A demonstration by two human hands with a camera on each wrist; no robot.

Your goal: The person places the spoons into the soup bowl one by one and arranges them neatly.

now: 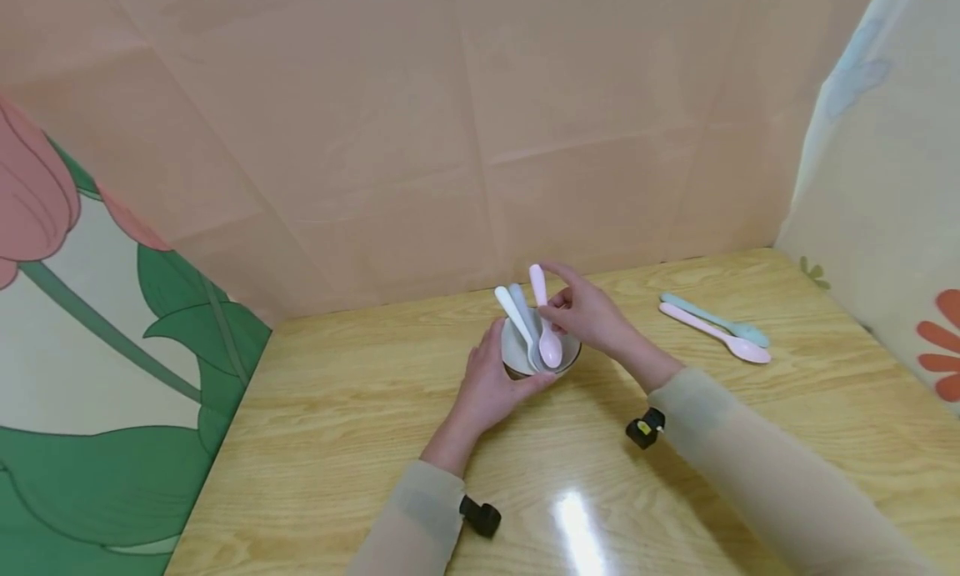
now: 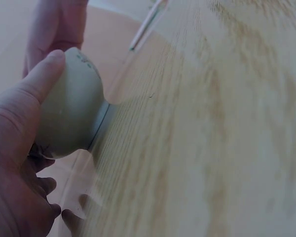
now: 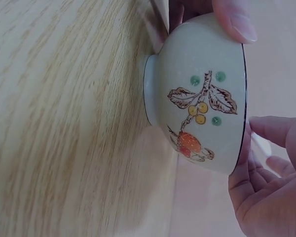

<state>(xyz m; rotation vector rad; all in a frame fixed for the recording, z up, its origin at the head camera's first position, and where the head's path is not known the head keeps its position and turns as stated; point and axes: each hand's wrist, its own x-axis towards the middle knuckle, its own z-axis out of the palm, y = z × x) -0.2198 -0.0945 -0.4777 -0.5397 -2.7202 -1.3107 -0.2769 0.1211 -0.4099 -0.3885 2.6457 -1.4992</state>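
A white bowl (image 1: 513,348) stands on the table, and my left hand (image 1: 491,384) grips it, thumb on the near rim. In the right wrist view the bowl (image 3: 207,98) shows a dark rim and a painted design of leaves and fruit. A white spoon (image 1: 515,311) and a grey-blue spoon (image 1: 517,293) lean in it, handles up and to the left. At the bowl's right side my right hand (image 1: 588,309) pinches a pink spoon (image 1: 551,348), whose head is down inside the bowl. The pink spoon is not visible in the right wrist view.
To the right on the wooden table (image 1: 337,418) lie a second pink spoon (image 1: 705,326) and a blue-green spoon (image 1: 712,318) side by side. A peach-coloured sheet (image 1: 375,142) hangs behind the table. Printed cloths with flowers flank both sides.
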